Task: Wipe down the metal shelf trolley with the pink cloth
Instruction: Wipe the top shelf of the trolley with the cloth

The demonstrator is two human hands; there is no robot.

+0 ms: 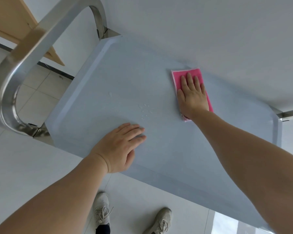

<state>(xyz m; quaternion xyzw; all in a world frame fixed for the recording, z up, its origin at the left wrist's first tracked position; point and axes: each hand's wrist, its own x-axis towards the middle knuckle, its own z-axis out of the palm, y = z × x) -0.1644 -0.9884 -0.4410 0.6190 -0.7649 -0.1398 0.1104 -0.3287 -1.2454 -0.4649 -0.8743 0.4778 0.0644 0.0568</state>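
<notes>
The metal shelf trolley's top tray fills the middle of the head view, pale grey-blue with a raised rim. A folded pink cloth lies flat on it near the far edge, by the wall. My right hand presses flat on the cloth, fingers spread and pointing away from me. My left hand rests palm down on the tray near the front edge, holding nothing. Small water droplets sit on the tray between the two hands.
A curved steel handle rises at the trolley's left end. A white wall runs right behind the tray. A wooden piece of furniture stands at the upper left. My shoes are on the white tiled floor below.
</notes>
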